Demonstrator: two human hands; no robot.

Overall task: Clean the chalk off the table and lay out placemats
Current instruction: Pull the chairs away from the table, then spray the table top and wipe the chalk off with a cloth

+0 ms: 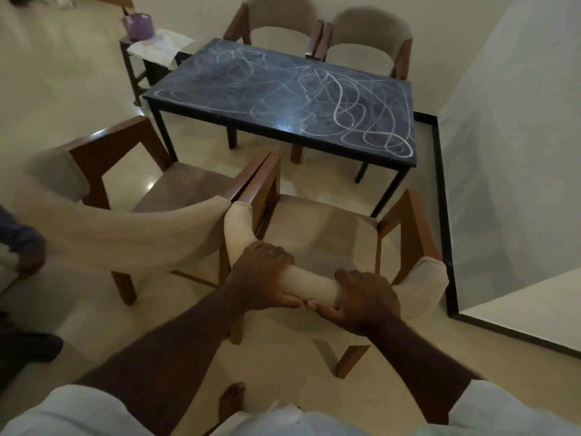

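A dark table (201, 80) stands ahead of me, its top covered in white chalk scribbles (342, 99). Between me and the table is a beige padded chair (320, 237) with a wooden frame. My left hand (261, 275) grips the curved backrest of this chair from above. My right hand (364, 297) grips the same backrest a little to the right, fingers curled under the padding. On a small side table at the far left sit a purple basket (138, 25) and a pale stack of what look like placemats (160, 45).
A second beige chair (132, 234) stands touching the held chair on its left. Two more chairs (317, 29) sit at the table's far side. A white wall with a dark skirting (443, 196) runs along the right. Another person's hand (31, 256) shows at the left edge.
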